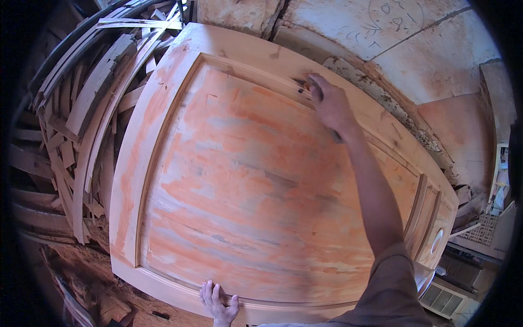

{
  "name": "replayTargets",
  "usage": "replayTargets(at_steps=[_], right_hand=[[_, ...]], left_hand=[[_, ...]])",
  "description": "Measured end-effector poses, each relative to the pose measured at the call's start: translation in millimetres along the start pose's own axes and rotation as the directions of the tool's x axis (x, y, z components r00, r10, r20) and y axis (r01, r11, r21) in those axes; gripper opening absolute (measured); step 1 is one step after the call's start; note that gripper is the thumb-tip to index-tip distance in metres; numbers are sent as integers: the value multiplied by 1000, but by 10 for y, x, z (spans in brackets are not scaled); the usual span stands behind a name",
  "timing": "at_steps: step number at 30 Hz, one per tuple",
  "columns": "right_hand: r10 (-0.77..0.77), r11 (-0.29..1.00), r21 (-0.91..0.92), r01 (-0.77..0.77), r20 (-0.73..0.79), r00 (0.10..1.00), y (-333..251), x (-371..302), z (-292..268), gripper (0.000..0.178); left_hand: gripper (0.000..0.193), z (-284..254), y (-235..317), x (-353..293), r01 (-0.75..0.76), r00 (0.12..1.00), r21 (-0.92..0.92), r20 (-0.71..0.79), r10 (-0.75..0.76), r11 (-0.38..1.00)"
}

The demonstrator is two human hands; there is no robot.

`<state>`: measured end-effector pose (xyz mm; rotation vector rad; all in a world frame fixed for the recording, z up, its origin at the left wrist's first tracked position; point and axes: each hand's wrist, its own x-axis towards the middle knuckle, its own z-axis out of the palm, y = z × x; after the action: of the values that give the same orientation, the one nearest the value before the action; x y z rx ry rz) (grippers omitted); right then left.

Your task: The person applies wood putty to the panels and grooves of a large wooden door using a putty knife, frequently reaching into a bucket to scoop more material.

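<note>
A wooden door panel [245, 180] with a raised moulding frame lies flat before me, its surface patched with orange filler or dust over pale grey. My right hand [330, 103] reaches across to the far rail, its fingers closed around a slim dark tool [338, 136]. One end shows behind the palm and a dark tip shows at the far moulding; its exact kind is too unclear to name. At the near edge, my left hand [219, 305] rests on the door's border, fingers stretched out and holding nothing.
Piled wood offcuts and strips [98, 109] fill the left side. Beyond the door are large pale slabs [376, 32] with marks on them. A white-framed item [444, 300] stands at the lower right, and brown dust or debris [114, 300] covers the ground at lower left.
</note>
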<state>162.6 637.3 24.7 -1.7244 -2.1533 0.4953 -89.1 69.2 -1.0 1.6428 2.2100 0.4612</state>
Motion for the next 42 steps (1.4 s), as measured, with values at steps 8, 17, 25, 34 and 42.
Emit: replayTargets(at_steps=[8,17,25,34,42], right_hand=[[94,995,48,-89,-123,988,-14,-210,289,27],[52,999,12,-53,103,993,9,54,-182,30],[-253,965,-70,253,2,967,336,-56,-1,36],[0,982,-162,97,513,858,-274,622,-634,41],[74,878,-392,276,679,730,-335,690,-622,44]], left_hand=[[66,8,17,39,-6,1000,-17,25,6,1000],[67,-35,8,51,-5,999,-22,42,6,1000],[67,-40,15,56,-3,999,-8,49,4,1000],[68,-21,19,46,-5,999,8,46,4,1000],[67,-7,9,29,5,999,-8,40,-5,1000]])
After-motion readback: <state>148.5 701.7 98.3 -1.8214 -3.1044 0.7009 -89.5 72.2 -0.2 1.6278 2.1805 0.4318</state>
